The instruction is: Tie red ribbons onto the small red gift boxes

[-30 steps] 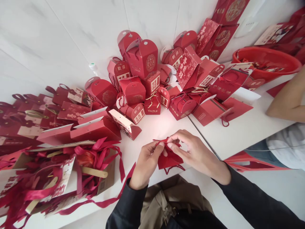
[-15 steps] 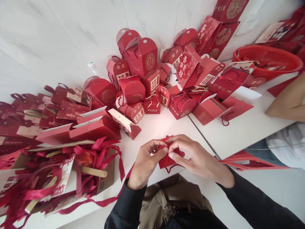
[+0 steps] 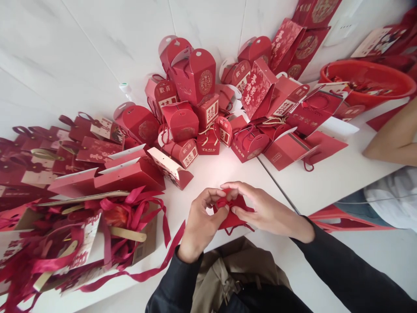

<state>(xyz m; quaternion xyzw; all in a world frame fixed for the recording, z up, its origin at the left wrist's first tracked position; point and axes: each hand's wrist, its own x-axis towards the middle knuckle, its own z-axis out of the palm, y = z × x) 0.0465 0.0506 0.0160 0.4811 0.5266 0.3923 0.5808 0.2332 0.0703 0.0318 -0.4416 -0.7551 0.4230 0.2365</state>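
A small red gift box with thin red cord handles rests at the near edge of the white table. My left hand pinches the cord at the box's top from the left. My right hand pinches the same spot from the right, fingers curled over the box. Both hands meet above the box and hide most of its top.
A heap of folded red gift boxes fills the table's far side by the white wall. Flat red boxes lie left. A cardboard box of red ribbons sits near left. A red basin and another person's arm are at right.
My hands have shifted slightly along the box's top, my fingers working the cord; the box has turned a little and now lies lower under my fingers. The view has barely moved.
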